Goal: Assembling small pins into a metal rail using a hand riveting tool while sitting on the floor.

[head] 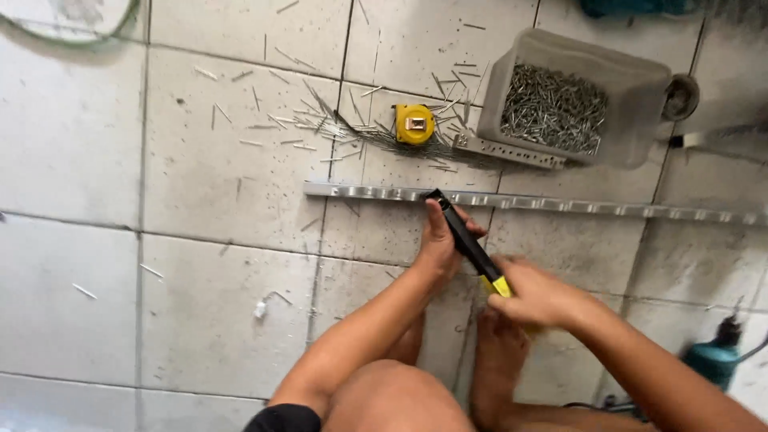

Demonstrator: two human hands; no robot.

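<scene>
Right hand (538, 294) is clenched around the yellow-and-black grip of a hammer (464, 237), the dark head angled up and touching the long metal rail (560, 204). That perforated rail lies flat across the tiled floor (216, 176), running from the middle out to the floor's right edge. Left hand (442, 238) sits just below the rail with its fingers pressed at the spot where the hammer head meets it; whether it pinches something small there I cannot tell. Above the rail, a yellow tape measure (414, 123) rests among scattered nails (304, 124) and a bundle of thin wire. Toward the floor's upper right, a grey plastic tub (640, 80) is packed with nails, a shorter perforated bracket (508, 151) lying against its base. A teal power tool (716, 356) sits at the lower right.
</scene>
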